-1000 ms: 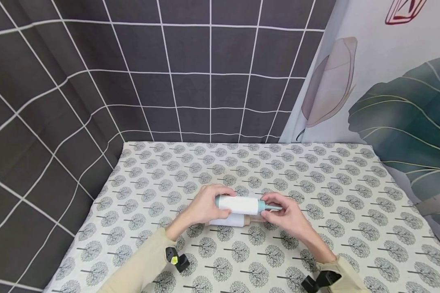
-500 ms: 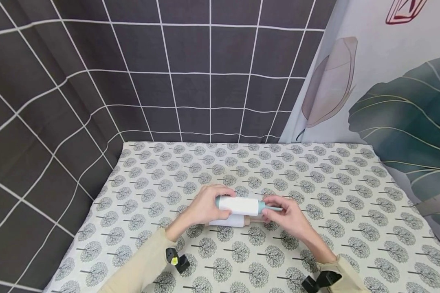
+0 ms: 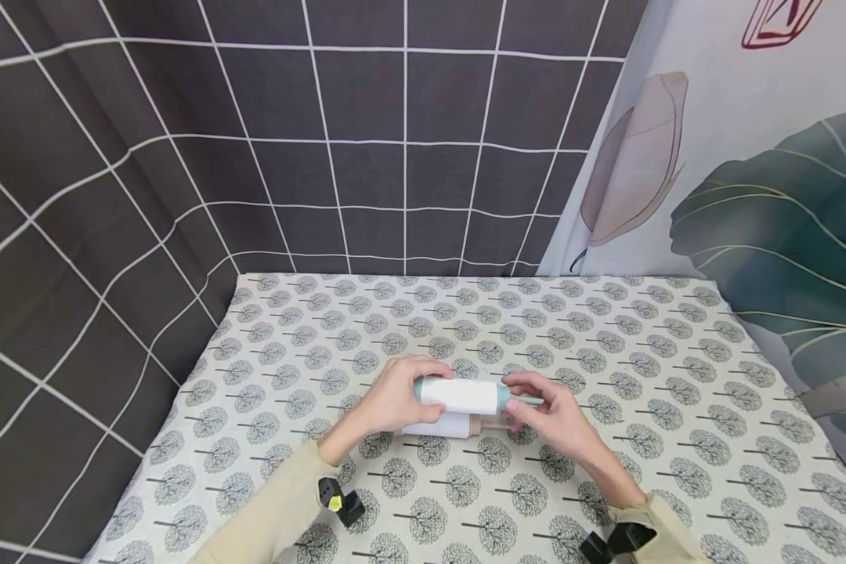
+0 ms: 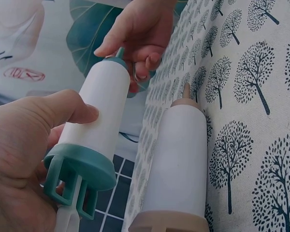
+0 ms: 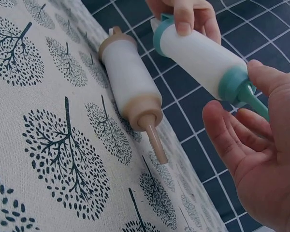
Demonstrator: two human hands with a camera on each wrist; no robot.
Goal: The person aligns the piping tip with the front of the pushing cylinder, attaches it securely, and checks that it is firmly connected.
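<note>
A white nozzle bottle [image 3: 460,395] with a teal collar and thin teal spout is held just above the table. My left hand [image 3: 400,393] grips its body near the teal base, which has loop-shaped parts visible in the left wrist view. At the other end, my right hand [image 3: 553,413] has thumb and forefinger at the teal collar [image 5: 233,83], with the remaining fingers loosely curled below the spout. A second white bottle [image 4: 176,159], with a beige base, collar and spout, lies on its side on the cloth, just nearer the person than the held one. No hand grips it.
The table is covered with a white cloth [image 3: 430,501] printed with grey trees. A dark curtain [image 3: 366,172] with a white grid hangs behind and to the left. At the right hangs a pale curtain [image 3: 719,70] with leaf prints.
My right thumb and fingers have shifted slightly around the teal collar. The left hand and both bottles stay in nearly the same place.
</note>
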